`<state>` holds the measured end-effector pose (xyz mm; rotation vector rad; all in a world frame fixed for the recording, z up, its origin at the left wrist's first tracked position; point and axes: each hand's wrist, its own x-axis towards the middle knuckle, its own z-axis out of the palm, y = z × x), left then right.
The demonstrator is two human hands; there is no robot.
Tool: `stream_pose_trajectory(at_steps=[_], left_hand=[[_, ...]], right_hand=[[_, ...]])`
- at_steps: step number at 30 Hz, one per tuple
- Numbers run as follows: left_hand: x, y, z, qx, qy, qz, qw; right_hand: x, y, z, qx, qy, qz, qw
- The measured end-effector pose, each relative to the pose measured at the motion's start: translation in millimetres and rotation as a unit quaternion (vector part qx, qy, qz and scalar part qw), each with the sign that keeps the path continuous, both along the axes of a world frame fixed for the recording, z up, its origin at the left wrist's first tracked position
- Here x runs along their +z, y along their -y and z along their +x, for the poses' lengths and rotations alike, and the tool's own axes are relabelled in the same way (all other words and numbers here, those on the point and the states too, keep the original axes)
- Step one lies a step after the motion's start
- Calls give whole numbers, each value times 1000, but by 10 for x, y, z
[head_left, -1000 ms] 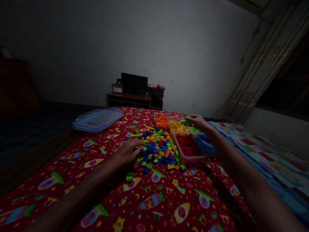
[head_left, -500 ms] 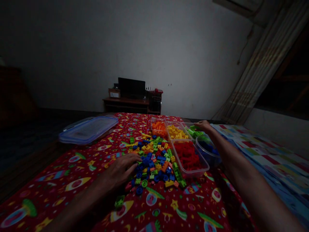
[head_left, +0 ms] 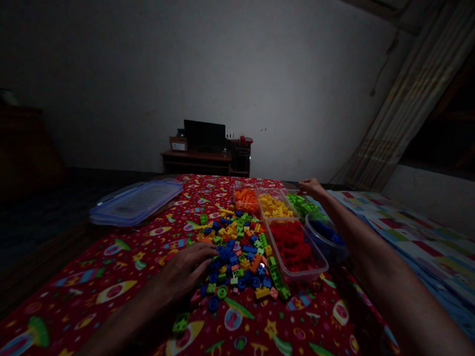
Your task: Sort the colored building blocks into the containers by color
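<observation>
My left hand (head_left: 191,262) rests at the left edge of a mixed pile of toy building blocks (head_left: 243,252). Its fingers are stretched out and its thumb stands apart, with the fingertips by some blue blocks. My right hand (head_left: 310,188) is over the far end of the container of green blocks (head_left: 301,203). Its fingers are curled together, and whatever they may hold is hidden. Sorted blocks fill neighbouring clear containers: orange blocks (head_left: 246,199), yellow blocks (head_left: 275,205) and red blocks (head_left: 293,244). Blue blocks (head_left: 326,231) lie in a round tub (head_left: 334,252) under my right forearm.
A red patterned cloth (head_left: 129,267) covers the surface. Clear lids with blue rims (head_left: 137,202) lie at the left. One green block (head_left: 181,322) sits apart near my left forearm. Behind stands a desk (head_left: 196,157) with a monitor (head_left: 205,135). A checkered bedspread (head_left: 404,232) is at right.
My right hand has risen slightly from the green blocks, and the green block seen by its fingers no longer shows there. My left hand stays by the pile. The view has shifted a little.
</observation>
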<state>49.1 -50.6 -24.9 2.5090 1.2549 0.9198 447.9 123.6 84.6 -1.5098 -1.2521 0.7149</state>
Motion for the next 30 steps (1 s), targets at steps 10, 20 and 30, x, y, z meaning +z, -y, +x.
stream_pose_trajectory(at_steps=[10,20,30], left_hand=[[253,-177,88,2,21,9,1000],[82,-1280,205,133,-98,38,986],[-93,-1407,-68,164,-115,-26,979]], right_hand=[[-199,337,-1089,310,314,31,897],[-539,501,-1674,300,606,33,736],[-691,459,-1692,369,561,50,739]])
